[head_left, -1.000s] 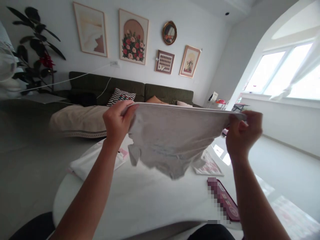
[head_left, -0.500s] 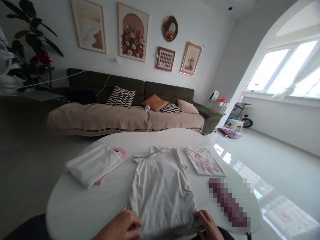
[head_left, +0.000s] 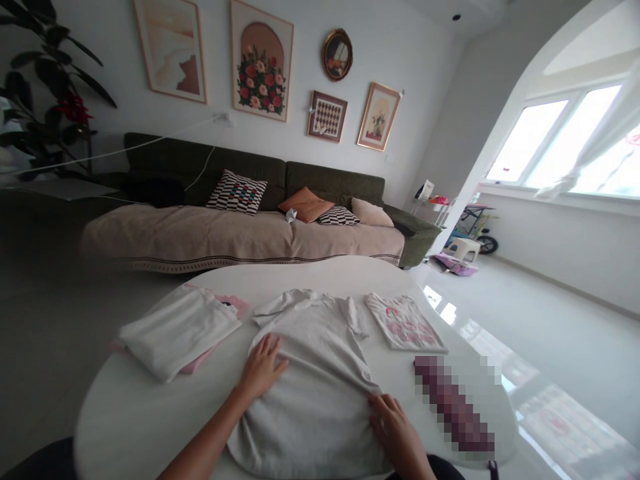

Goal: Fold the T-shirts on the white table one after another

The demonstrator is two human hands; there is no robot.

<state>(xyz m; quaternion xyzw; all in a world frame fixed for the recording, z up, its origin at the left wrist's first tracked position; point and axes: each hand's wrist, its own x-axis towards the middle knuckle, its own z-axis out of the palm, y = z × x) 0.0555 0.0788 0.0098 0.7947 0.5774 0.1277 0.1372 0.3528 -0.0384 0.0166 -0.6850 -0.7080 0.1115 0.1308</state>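
Observation:
A white short-sleeved T-shirt (head_left: 313, 380) lies spread on the white table (head_left: 145, 427), its sleeves and collar toward the sofa. My left hand (head_left: 263, 370) rests flat on the shirt's left side below the sleeve, fingers spread. At the right edge, lower down, my right hand (head_left: 393, 423) has its fingers bent around the fabric; creases run across the shirt toward it. A folded white garment (head_left: 185, 330) lies on pink cloth to the left. On the right is a folded white shirt with a pink print (head_left: 407, 323).
A pixelated dark pink item (head_left: 455, 407) lies on the table's right side. Beyond the table stands a green sofa (head_left: 250, 157) with a beige cover and several cushions. A white stool (head_left: 464, 249) and a wheeled item are at the far right.
My left hand has moved from the hem up onto the shirt's left side and opened flat. My right hand has shifted slightly up along the right edge. The lower part of the shirt is spread wider.

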